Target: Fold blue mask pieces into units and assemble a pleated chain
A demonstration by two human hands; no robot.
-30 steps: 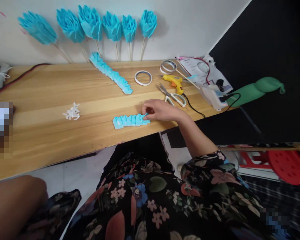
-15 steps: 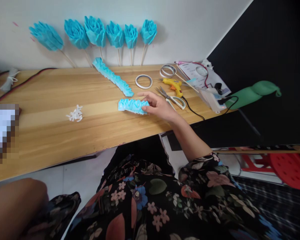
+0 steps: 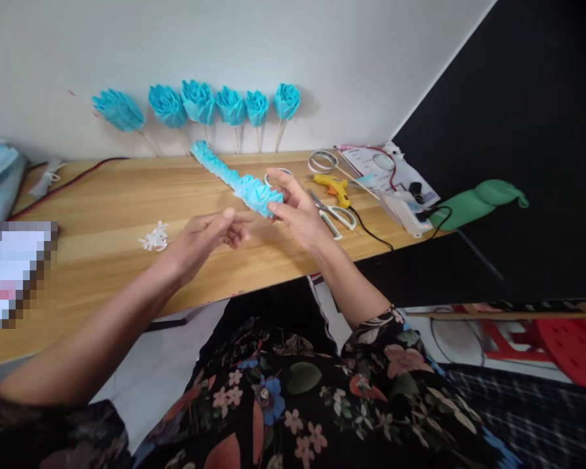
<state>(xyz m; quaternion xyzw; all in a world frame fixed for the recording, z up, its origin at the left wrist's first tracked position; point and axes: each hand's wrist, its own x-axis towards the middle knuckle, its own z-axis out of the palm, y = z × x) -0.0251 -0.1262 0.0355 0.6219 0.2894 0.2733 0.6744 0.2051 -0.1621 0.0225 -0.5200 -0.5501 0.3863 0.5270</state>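
My right hand [image 3: 297, 212] grips one end of a short pleated strip of light blue paper [image 3: 258, 194], thumb in front and fingers behind. The strip is raised over the wooden table and tilted. Just left of it, my left hand [image 3: 212, 236] has its fingers apart, some loosely bent, and holds nothing. A longer pleated blue strip [image 3: 213, 163] lies behind, running back toward the wall; the held piece overlaps its near end in view. Partly hidden behind my right hand is a roll of tape [image 3: 279, 174].
Several blue paper flowers on sticks [image 3: 198, 104] lean against the wall. White paper scraps [image 3: 155, 236] lie at left. To the right are scissors [image 3: 339, 217], a yellow glue gun [image 3: 332, 187], more tape rolls [image 3: 322, 161], a power strip [image 3: 410, 218] and a green balloon [image 3: 478, 203].
My left hand has come up from the lower left to beside the short strip. My right hand has lifted and turned that strip off the table. The view has tilted up slightly.
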